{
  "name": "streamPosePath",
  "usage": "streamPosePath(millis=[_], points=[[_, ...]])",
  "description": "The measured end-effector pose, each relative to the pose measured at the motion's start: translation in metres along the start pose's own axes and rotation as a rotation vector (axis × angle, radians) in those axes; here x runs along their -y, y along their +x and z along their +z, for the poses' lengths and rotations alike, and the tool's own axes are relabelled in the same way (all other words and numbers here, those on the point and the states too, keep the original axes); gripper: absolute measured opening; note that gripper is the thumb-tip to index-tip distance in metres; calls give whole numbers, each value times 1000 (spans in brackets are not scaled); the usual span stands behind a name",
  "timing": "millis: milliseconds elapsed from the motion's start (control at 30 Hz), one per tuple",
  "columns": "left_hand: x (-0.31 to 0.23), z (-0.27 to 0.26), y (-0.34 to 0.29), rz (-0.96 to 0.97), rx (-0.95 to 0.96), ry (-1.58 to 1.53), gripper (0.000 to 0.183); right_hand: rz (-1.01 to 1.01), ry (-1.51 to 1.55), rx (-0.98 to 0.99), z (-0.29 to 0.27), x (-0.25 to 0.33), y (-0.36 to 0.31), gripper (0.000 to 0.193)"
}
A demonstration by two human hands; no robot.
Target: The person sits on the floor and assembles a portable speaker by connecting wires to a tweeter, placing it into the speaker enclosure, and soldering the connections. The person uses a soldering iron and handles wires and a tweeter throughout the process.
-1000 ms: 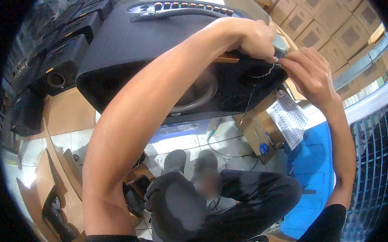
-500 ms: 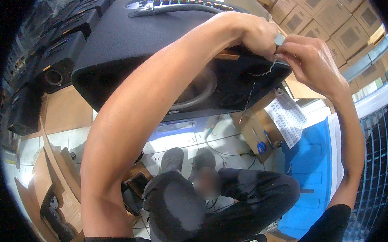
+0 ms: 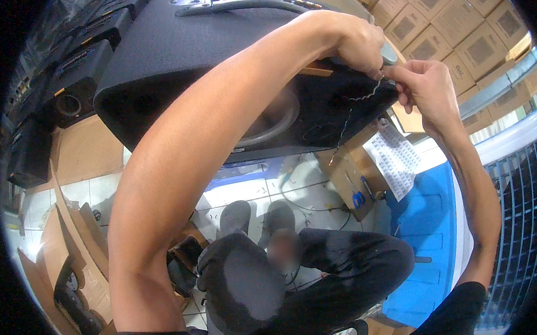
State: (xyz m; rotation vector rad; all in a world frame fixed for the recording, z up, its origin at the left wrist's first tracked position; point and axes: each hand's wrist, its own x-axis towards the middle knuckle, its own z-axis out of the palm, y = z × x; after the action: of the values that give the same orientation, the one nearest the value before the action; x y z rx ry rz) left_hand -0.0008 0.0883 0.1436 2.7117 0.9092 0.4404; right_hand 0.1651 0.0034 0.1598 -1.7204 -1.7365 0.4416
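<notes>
A big black speaker cabinet (image 3: 174, 58) stands before me, with a round cone and a dark opening in the side facing me. My left arm reaches across it. At its right end my left hand (image 3: 362, 46) is closed, its fingers curled against a small round grey part (image 3: 388, 53). Just right of that, my right hand (image 3: 430, 88) pinches with thumb and forefinger at the upper end of a thin twisted wire (image 3: 370, 95); its other fingers are curled. The wire hangs down across the opening. My left fingertips are partly hidden.
Several black speakers (image 3: 82, 80) line the left, near cut cardboard (image 3: 88, 148). Stacked cartons (image 3: 447, 16) fill the back right. Below the cabinet are blue-handled scissors (image 3: 358, 198) on cardboard and a printed sheet (image 3: 394, 156). A blue plastic surface (image 3: 423, 220) lies at right.
My right hand has turned and drawn slightly down, its fingers now pinching at the wire. More of the round grey part shows beside my left hand. The whole view has shifted a little.
</notes>
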Motion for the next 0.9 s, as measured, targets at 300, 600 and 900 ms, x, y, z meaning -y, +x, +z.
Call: streamPosePath(millis=[300,600,900], points=[[-2,-1,1,-26,20,16,80,347,468,80,1,-8,12,17],[4,3,3,-13,0,-47,81,217,255,148,-13,-4,8,20],[3,4,5,-11,-3,-27,80,-1052,-544,95,-33,-21,18,28]])
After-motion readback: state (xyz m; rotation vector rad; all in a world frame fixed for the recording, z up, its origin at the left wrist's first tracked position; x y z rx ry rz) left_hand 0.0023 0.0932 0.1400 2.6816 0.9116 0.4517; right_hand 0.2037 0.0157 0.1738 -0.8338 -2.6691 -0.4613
